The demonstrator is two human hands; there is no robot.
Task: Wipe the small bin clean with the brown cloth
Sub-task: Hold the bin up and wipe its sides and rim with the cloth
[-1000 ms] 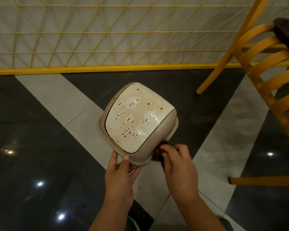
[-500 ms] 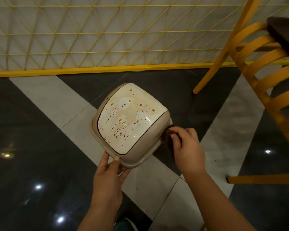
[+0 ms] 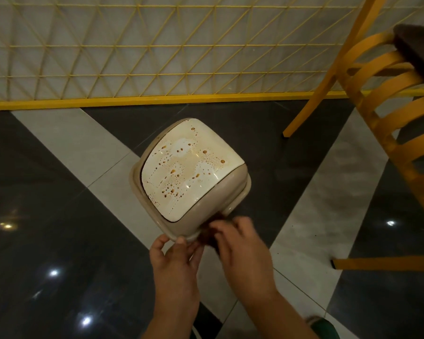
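A small beige bin (image 3: 220, 196) with a white swing lid (image 3: 189, 170) is held tilted above the floor, the lid facing me. Orange-brown spots and streaks cover the lid. My left hand (image 3: 176, 260) grips the bin's near rim from below, thumb on the edge. My right hand (image 3: 240, 243) holds the brown cloth (image 3: 209, 234) against the bin's near right corner. Only a dark scrap of the cloth shows between my fingers and the bin.
Glossy dark and pale floor tiles (image 3: 59, 216) lie under the bin. A yellow lattice screen (image 3: 157, 45) with a yellow base rail stands behind. A yellow wooden chair (image 3: 389, 118) stands at the right, one leg close to the bin.
My right hand slid with the cloth from the bin's right side down to its near right corner, close to my left hand. The bin stays held and tilted.
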